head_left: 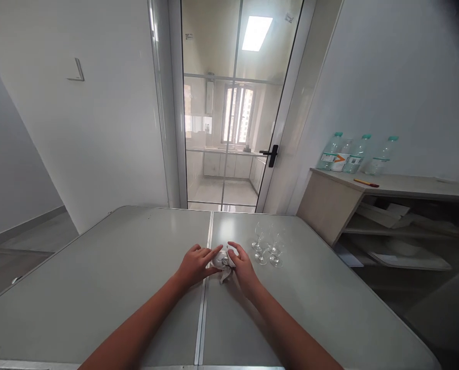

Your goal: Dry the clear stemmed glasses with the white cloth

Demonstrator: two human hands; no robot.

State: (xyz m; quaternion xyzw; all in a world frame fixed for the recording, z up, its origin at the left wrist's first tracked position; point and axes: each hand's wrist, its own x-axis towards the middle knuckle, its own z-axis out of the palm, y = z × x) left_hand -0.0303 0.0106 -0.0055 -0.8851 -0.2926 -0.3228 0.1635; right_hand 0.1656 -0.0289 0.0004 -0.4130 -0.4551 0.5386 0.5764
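Both hands meet over the middle of a grey folding table [98, 288]. My left hand [195, 265] and my right hand [243, 265] close from either side on a small clear glass [220, 258] with a white cloth [226, 272] wrapped partly round it. The cloth's end hangs down onto the tabletop. Just right of my right hand stand several small clear stemmed glasses [268, 245] in a tight group.
A glass door [233, 113] with a black handle stands behind the table. At the right a wooden shelf unit [387, 205] carries three water bottles [352, 153] and a pencil-like stick [366, 182]. A light switch [76, 70] is on the left wall.
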